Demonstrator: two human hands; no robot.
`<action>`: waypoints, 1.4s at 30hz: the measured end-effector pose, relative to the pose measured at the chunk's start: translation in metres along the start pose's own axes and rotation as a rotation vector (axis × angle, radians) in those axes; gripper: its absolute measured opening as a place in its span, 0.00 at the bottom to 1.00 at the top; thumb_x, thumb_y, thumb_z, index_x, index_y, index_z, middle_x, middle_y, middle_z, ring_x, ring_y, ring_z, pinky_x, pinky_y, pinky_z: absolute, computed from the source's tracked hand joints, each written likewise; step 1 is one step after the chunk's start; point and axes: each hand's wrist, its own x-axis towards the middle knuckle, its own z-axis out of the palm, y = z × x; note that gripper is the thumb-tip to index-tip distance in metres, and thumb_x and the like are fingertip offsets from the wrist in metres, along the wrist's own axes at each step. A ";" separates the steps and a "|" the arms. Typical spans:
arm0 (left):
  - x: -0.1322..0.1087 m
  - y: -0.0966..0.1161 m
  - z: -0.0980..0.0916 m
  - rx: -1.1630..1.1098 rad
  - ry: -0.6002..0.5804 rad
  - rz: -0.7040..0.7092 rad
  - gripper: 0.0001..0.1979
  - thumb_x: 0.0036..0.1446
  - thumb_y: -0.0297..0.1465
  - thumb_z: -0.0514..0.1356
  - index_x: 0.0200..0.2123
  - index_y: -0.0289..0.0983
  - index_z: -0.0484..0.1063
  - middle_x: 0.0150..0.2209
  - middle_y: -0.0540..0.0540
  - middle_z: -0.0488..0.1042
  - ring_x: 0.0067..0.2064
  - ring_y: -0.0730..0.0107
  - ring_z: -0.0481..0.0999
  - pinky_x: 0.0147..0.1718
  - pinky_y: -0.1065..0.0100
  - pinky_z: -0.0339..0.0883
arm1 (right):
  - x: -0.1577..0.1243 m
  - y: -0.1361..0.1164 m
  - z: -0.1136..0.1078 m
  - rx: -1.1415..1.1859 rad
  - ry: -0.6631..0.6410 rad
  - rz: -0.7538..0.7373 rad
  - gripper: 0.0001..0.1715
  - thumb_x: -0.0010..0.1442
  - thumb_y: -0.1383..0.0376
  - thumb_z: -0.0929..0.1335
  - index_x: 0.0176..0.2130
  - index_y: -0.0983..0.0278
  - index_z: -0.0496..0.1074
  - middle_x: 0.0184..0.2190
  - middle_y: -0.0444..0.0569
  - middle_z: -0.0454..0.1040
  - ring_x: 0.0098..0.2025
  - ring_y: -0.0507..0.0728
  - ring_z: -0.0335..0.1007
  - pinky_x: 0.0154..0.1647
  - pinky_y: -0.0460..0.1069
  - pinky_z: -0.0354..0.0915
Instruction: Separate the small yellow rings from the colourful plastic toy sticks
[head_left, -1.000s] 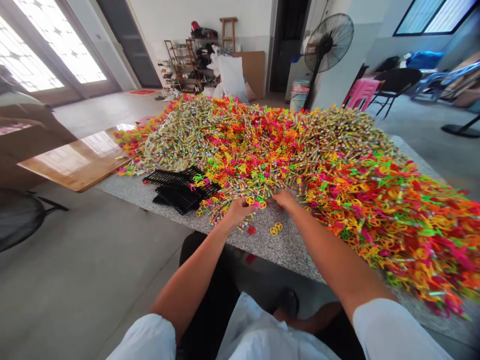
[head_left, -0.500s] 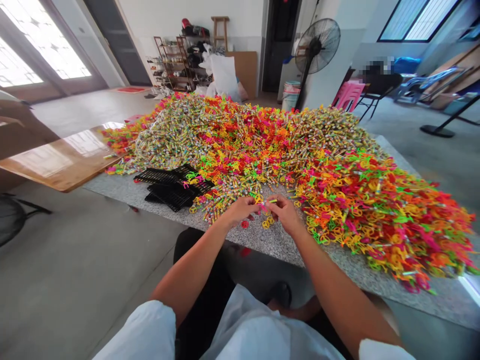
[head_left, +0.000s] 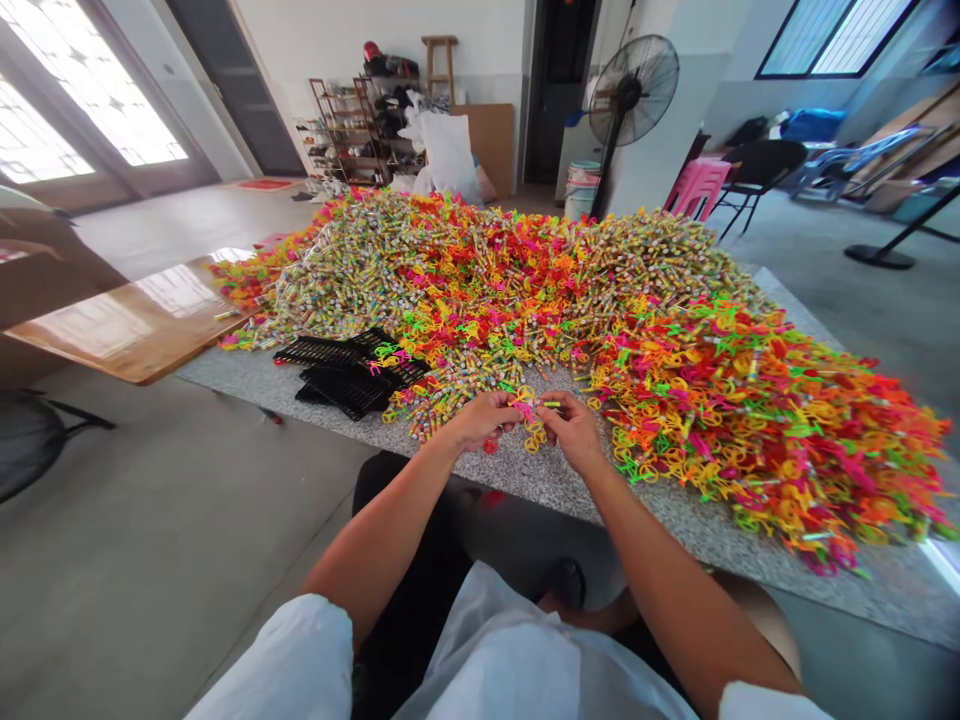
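My left hand (head_left: 484,418) is closed in a pinch on a pink plastic piece (head_left: 524,410) above the near part of the grey speckled table (head_left: 517,485). Right beside it, my right hand (head_left: 574,428) pinches a small yellow-green tube (head_left: 551,404). The fingertips of both hands almost meet. Loose yellow rings (head_left: 535,440) lie just below them, and a red ring (head_left: 490,445) is by my left hand. Behind the hands spreads a big heap of small patterned tubes (head_left: 345,265) and bright plastic pieces (head_left: 750,400).
Black slotted trays (head_left: 349,385) are stacked left of my hands. A glossy wooden board (head_left: 112,320) adjoins the table's left side. Farther back stand a fan (head_left: 630,95), a shoe rack (head_left: 349,125), white bags (head_left: 446,150) and pink stools (head_left: 697,188).
The pink piece now shows more clearly between my hands. My right hand has shifted slightly, and the whole view has moved a little.
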 end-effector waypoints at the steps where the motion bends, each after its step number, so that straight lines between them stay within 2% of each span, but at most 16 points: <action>1: 0.000 0.000 0.000 -0.012 -0.010 -0.007 0.12 0.52 0.36 0.67 0.34 0.36 0.70 0.24 0.53 0.67 0.20 0.82 0.59 0.17 0.75 0.43 | -0.001 -0.001 0.000 -0.004 0.011 -0.005 0.20 0.56 0.48 0.72 0.43 0.57 0.73 0.19 0.36 0.65 0.17 0.51 0.59 0.18 0.45 0.59; 5: 0.000 0.000 -0.001 -0.061 -0.046 -0.027 0.14 0.52 0.38 0.68 0.34 0.36 0.69 0.25 0.53 0.67 0.20 0.83 0.55 0.17 0.75 0.41 | -0.004 -0.002 0.000 0.009 0.013 -0.011 0.20 0.56 0.50 0.72 0.43 0.58 0.73 0.19 0.36 0.65 0.18 0.51 0.61 0.19 0.46 0.61; 13: -0.005 0.004 -0.002 -0.081 -0.079 -0.009 0.16 0.52 0.40 0.68 0.32 0.36 0.68 0.24 0.55 0.63 0.20 0.82 0.54 0.16 0.75 0.42 | -0.009 -0.003 -0.006 0.020 -0.096 -0.036 0.17 0.58 0.52 0.73 0.43 0.59 0.73 0.18 0.37 0.68 0.19 0.51 0.64 0.21 0.46 0.63; 19: -0.002 0.006 0.001 -0.060 -0.058 -0.038 0.15 0.53 0.41 0.67 0.30 0.37 0.67 0.21 0.55 0.61 0.18 0.82 0.53 0.16 0.74 0.44 | -0.013 -0.005 -0.002 -0.028 0.035 -0.060 0.19 0.58 0.51 0.72 0.44 0.60 0.73 0.19 0.38 0.68 0.19 0.52 0.64 0.22 0.46 0.63; 32: 0.005 0.001 0.001 -0.037 -0.002 -0.055 0.16 0.51 0.42 0.68 0.28 0.37 0.67 0.19 0.57 0.59 0.18 0.82 0.53 0.17 0.73 0.43 | -0.022 0.005 0.008 0.072 0.095 -0.034 0.20 0.59 0.50 0.72 0.45 0.59 0.72 0.18 0.36 0.66 0.18 0.51 0.62 0.20 0.46 0.61; 36: 0.006 0.002 0.003 -0.107 -0.026 -0.079 0.18 0.50 0.42 0.69 0.28 0.37 0.66 0.21 0.56 0.61 0.18 0.83 0.52 0.17 0.73 0.41 | -0.028 0.000 0.008 -0.016 0.115 -0.069 0.18 0.61 0.52 0.71 0.46 0.59 0.73 0.20 0.38 0.66 0.21 0.52 0.63 0.22 0.46 0.62; 39: 0.007 0.001 0.003 -0.124 -0.014 -0.099 0.19 0.50 0.43 0.69 0.26 0.37 0.64 0.19 0.57 0.58 0.18 0.83 0.50 0.17 0.72 0.39 | -0.031 -0.007 0.007 -0.109 0.148 -0.118 0.17 0.61 0.52 0.71 0.45 0.58 0.74 0.24 0.40 0.70 0.23 0.52 0.64 0.24 0.46 0.62; 42: 0.007 0.001 0.004 -0.114 -0.008 -0.102 0.19 0.50 0.43 0.69 0.27 0.38 0.65 0.18 0.58 0.56 0.17 0.82 0.50 0.17 0.72 0.39 | -0.029 -0.011 0.004 -0.084 0.168 -0.138 0.16 0.61 0.52 0.71 0.45 0.57 0.73 0.25 0.40 0.70 0.23 0.52 0.64 0.24 0.46 0.63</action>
